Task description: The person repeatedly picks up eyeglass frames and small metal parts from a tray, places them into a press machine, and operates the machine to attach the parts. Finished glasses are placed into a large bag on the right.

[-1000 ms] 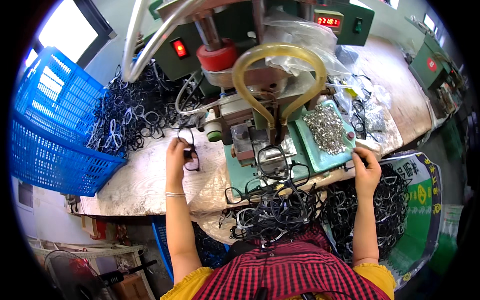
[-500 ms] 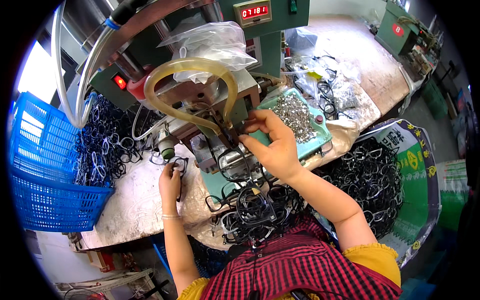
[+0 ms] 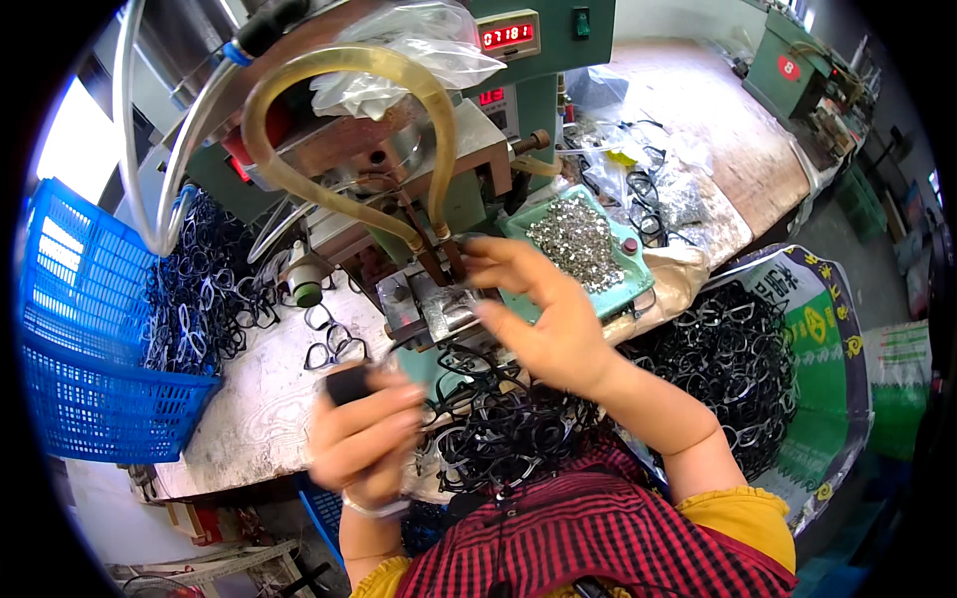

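Note:
My left hand (image 3: 364, 434) is smeared by motion in front of the bench, its fingers curled. A blunt black piece (image 3: 347, 384) shows at its upper edge; I cannot tell exactly what it is. My right hand (image 3: 558, 324) reaches to the right side of the machine's metal jig (image 3: 444, 307), thumb and fingers apart. Its fingertips are close to two dark prongs at the ends of a yellowish hose (image 3: 439, 130). Beneath the jig lies a pile of black eyeglass frames (image 3: 508, 424). Another eyeglass frame (image 3: 334, 344) rests on the bench left of the jig.
A teal tray (image 3: 638, 269) of small shiny metal parts stands right of the jig. Blue baskets (image 3: 110, 399) and heaped frames are at the left. A large sack (image 3: 827, 389) holding more frames stands at the right. A plastic bag (image 3: 399, 60) lies on the green press (image 3: 588, 50).
My left hand has swung from the eyeglass frame on the bench toward me and slightly right. My right fingers have spread from a pinch beside the jig. The view has shifted slightly.

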Demonstrator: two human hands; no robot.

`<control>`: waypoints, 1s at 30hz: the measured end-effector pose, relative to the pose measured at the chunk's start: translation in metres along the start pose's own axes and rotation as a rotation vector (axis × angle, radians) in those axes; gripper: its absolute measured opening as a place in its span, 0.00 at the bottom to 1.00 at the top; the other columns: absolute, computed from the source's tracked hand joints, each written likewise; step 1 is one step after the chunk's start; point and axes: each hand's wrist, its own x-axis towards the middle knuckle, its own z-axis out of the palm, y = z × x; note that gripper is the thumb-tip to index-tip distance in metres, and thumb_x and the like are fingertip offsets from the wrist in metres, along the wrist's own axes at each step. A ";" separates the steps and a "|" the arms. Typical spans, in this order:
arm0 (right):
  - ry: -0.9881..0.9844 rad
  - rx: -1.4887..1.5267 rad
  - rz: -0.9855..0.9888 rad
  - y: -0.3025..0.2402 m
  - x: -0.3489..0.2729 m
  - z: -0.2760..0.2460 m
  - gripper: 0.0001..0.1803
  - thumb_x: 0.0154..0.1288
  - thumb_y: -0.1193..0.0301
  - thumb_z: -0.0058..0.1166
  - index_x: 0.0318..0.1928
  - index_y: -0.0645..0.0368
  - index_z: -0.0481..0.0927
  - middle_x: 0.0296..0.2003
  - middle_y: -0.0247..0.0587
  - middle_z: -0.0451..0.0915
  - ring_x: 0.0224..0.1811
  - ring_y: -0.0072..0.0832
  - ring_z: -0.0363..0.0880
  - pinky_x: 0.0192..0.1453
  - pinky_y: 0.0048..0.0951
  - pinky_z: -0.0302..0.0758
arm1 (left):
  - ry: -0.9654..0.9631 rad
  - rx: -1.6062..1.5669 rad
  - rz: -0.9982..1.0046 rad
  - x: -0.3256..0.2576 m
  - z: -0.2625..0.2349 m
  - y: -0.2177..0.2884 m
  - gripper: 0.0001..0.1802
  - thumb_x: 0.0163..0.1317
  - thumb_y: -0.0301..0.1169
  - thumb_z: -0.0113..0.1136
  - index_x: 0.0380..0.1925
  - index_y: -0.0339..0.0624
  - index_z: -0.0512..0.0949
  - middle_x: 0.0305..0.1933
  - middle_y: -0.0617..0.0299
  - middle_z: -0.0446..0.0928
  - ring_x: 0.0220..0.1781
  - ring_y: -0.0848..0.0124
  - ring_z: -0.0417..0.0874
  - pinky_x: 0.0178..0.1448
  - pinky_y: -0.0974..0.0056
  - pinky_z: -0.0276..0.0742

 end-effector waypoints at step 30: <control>0.603 0.078 0.171 0.127 -0.010 -0.092 0.10 0.68 0.77 0.58 0.47 0.64 0.86 0.42 0.34 0.85 0.44 0.18 0.79 0.53 0.20 0.73 | 0.032 0.963 -0.363 -0.036 -0.089 -0.047 0.06 0.58 0.23 0.68 0.36 0.42 0.87 0.51 0.58 0.84 0.55 0.60 0.80 0.62 0.58 0.64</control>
